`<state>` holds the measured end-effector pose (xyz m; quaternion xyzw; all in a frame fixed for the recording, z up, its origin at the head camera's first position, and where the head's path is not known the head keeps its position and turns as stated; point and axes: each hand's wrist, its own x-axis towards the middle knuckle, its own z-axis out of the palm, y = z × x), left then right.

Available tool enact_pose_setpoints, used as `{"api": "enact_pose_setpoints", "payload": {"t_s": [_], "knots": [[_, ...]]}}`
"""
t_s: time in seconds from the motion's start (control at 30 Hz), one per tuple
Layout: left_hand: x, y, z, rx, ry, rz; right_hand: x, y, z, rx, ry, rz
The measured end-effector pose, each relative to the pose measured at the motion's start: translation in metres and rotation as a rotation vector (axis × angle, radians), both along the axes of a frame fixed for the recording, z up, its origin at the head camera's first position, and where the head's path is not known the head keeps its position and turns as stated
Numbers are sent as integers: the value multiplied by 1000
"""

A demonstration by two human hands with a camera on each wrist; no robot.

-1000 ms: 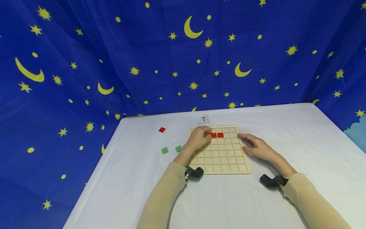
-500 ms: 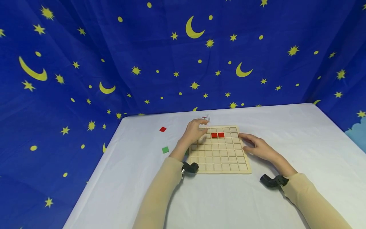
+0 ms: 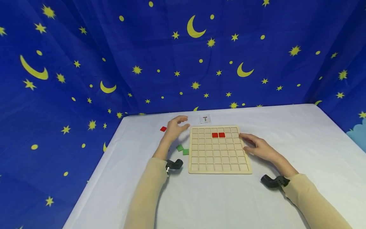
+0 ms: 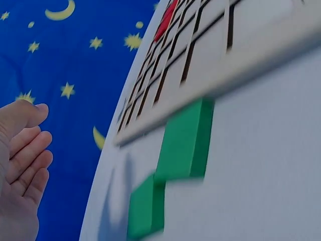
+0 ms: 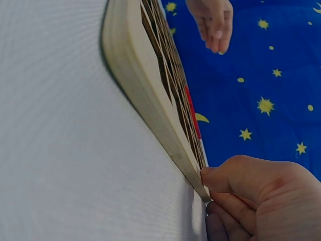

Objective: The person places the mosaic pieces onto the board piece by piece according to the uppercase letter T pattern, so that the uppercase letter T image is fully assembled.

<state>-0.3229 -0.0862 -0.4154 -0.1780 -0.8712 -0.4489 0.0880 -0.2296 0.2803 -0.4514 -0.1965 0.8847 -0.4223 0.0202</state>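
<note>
A wooden grid board lies flat on the table. Two red square tiles sit side by side in its second row from the back. My left hand is raised left of the board, thumb and fingers apart, holding nothing. In the left wrist view the palm faces the board. A loose red tile shows at the edge of this hand. Two green tiles lie on the cloth by the board's left edge, corner to corner. My right hand touches the board's right edge with thumb and fingertip, also in the right wrist view.
A small printed card with a coloured grid pattern lies behind the board. The white cloth covers the table. A blue curtain with yellow moons and stars rises along the back and sides.
The left hand has moved left off the board, away from the red tiles. Its move uncovers the board's left part and a green tile beside it. The right hand stays put.
</note>
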Motion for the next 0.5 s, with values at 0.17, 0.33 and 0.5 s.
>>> {"api": "enact_pose_setpoints", "payload": {"t_s": [0.17, 0.33, 0.5], "knots": [[0, -24, -2, 41, 4, 71, 0, 1, -1, -10, -6, -7], [0, -47, -7, 92, 7, 108, -1, 1, -4, -4, -4, -12], [1, -69, -13, 129, -15, 155, -1, 2, -3, -13, -17, 3]]}}
